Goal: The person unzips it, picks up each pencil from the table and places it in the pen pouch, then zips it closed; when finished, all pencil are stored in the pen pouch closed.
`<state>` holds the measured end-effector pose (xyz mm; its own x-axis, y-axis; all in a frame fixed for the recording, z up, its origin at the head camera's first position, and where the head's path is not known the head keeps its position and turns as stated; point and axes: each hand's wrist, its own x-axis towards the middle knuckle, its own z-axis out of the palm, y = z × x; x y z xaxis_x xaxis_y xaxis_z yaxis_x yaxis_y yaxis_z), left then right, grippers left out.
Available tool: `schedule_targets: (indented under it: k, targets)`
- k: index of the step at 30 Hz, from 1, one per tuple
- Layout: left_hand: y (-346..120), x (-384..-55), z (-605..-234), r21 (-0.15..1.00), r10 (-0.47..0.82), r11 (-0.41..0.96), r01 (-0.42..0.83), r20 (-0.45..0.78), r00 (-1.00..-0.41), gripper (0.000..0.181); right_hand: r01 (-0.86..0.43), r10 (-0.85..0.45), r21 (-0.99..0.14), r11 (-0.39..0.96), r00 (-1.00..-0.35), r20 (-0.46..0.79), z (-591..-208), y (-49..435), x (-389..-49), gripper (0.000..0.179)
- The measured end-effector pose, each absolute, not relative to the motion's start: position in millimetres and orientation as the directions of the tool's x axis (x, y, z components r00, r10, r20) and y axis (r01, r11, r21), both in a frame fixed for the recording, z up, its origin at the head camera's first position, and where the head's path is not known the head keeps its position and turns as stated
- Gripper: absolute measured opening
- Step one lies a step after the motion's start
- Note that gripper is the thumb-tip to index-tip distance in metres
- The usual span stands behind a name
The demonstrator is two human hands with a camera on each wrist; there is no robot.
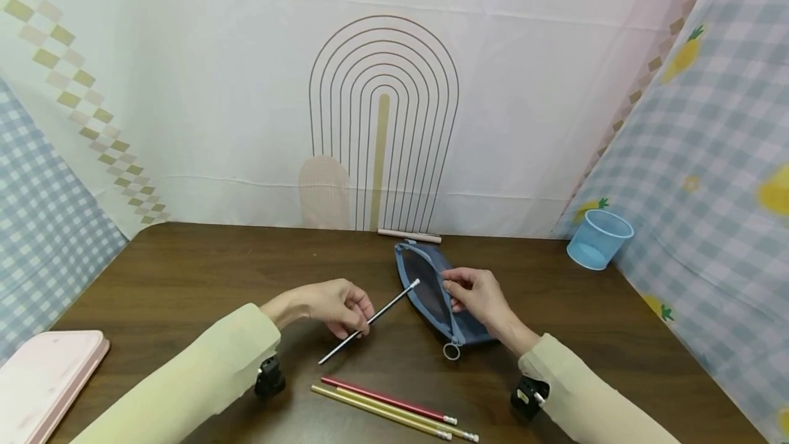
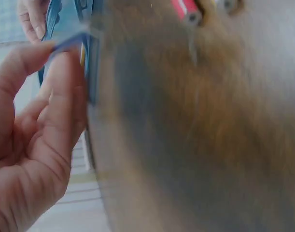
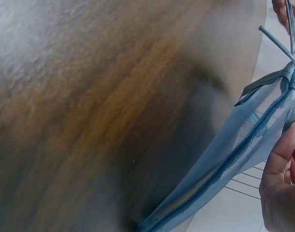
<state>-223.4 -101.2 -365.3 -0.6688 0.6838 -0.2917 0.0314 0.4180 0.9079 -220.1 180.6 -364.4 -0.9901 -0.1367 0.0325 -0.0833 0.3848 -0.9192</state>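
In the head view my left hand (image 1: 337, 307) pinches a dark pencil (image 1: 388, 306) near its middle. Its white eraser end points toward the mouth of a blue mesh zip pouch (image 1: 473, 329) and overlaps the near rim. The pouch lies unzipped, with a pull ring (image 1: 452, 351) at its near corner. My right hand (image 1: 483, 300) pinches the right edge of the opening. The right wrist view shows thumb and fingers of that hand (image 3: 281, 186) at the pouch edge (image 3: 224, 164). One red pencil (image 1: 388, 400) and two gold pencils (image 1: 376, 409) lie in front.
A light blue cup (image 1: 600, 240) stands at the back right of the brown table (image 1: 203, 266). A pale pink flat case (image 1: 52, 382) sits at the left edge. A thin light stick (image 1: 409, 236) lies at the back by the curtain.
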Motion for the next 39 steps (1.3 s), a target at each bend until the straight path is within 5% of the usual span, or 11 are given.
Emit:
schedule_targets:
  k: [6,13,30,39]
  targets:
    - [-77.6,-227.2,-373.3,0.955,0.574,0.183,-0.234,-0.297,-0.763,0.027,-0.086,-0.154,-0.921,0.38,-0.988,0.028,-364.8,178.9,-219.8,0.027]
    - [-51.6,-232.5,-372.6,0.917,0.516,-0.023,-0.398,-0.33,-0.79,0.035,-0.093,-0.17,-0.917,0.387,-0.985,0.028,-364.7,174.3,-219.9,0.026]
    - [-8.2,-229.4,-380.2,0.914,0.307,-0.138,-0.381,-0.326,-0.894,0.046,-0.131,-0.215,-0.911,0.392,-0.975,0.047,-363.5,167.5,-215.3,0.023]
    - [-3.7,-226.7,-380.3,0.926,0.342,-0.16,-0.343,-0.274,-0.899,0.051,-0.154,-0.226,-0.906,0.394,-0.972,0.067,-363.8,167.5,-215.6,0.022]
